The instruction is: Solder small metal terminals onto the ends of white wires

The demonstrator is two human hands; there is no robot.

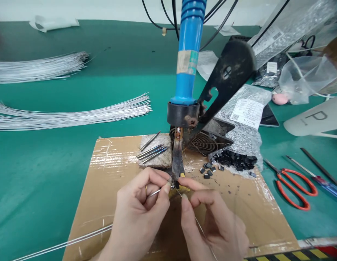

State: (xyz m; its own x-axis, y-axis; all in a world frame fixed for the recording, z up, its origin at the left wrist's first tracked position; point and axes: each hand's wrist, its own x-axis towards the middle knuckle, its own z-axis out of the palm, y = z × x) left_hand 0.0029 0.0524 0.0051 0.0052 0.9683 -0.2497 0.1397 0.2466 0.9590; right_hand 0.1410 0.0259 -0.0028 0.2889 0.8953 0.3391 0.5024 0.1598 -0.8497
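Note:
A blue-handled soldering iron (188,54) hangs in a black bracket (228,72), its flat tip (177,163) pointing down between my hands. My left hand (143,206) is closed in a pinch on thin white wires (89,235), which trail out to the lower left. Their ends meet a small dark piece under the tip, mostly hidden by my fingers. My right hand (212,217) pinches a thin strand of solder wire (198,224) between thumb and fingers. The strand runs up to the iron's tip, and my index fingertip is close beside it.
Cardboard (103,188) covers the green bench. Spare tips lie on a sponge pad (157,156). Black parts (236,159) spill from a bag at right, by red-handled scissors (293,185) and a screwdriver (320,181). Two white wire bundles (75,117) (40,67) lie left.

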